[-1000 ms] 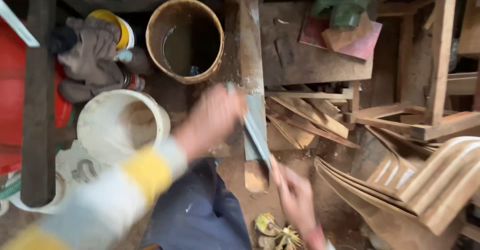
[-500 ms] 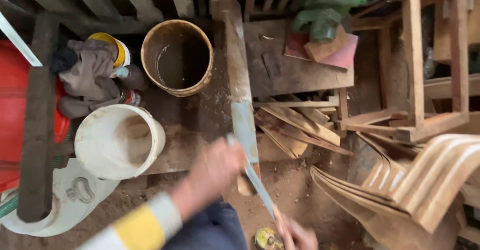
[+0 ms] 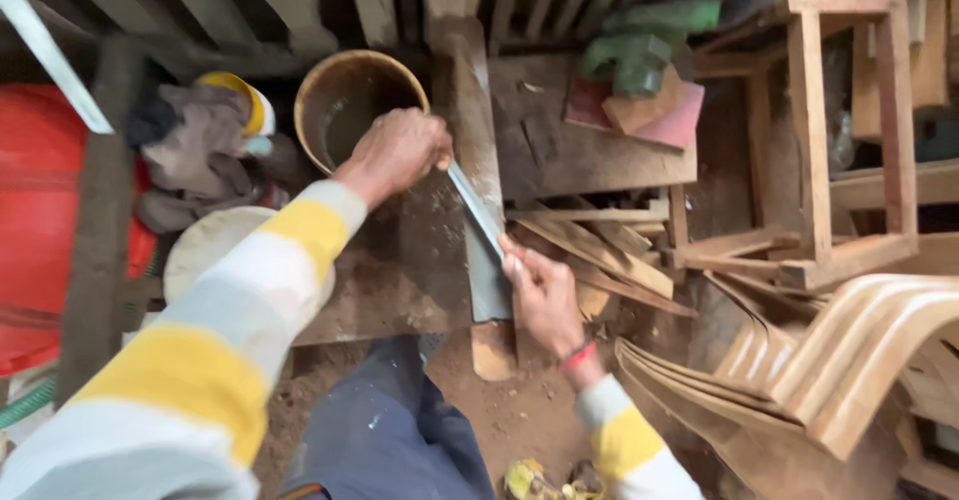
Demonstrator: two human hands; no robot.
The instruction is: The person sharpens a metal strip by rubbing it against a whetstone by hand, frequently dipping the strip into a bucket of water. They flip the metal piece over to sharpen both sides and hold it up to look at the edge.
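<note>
A long flat metal blade [image 3: 478, 210] lies slantwise across an upright-running wooden plank [image 3: 470, 110]. My left hand [image 3: 398, 150] grips the blade's far end, next to the rim of a tan bucket [image 3: 322, 100]. My right hand [image 3: 541, 295] holds the blade's near end with its fingers pinched on it. The plank's lower part carries a grey metal-looking strip [image 3: 486, 285]. Both sleeves are white with yellow stripes. My knee in dark blue trousers [image 3: 385, 430] is below the plank.
A white bucket [image 3: 205, 250] stands left of the plank, with rags [image 3: 190, 155] and a red container [image 3: 40, 220] beyond it. Loose wooden offcuts [image 3: 599, 250], a wooden stool frame [image 3: 839, 130] and curved slats [image 3: 849, 350] fill the right side. The floor is bare earth.
Both hands have moved up along the plank with the blade. The left hand went from beside the white bucket to beside the tan bucket, and the right hand rose into view.
</note>
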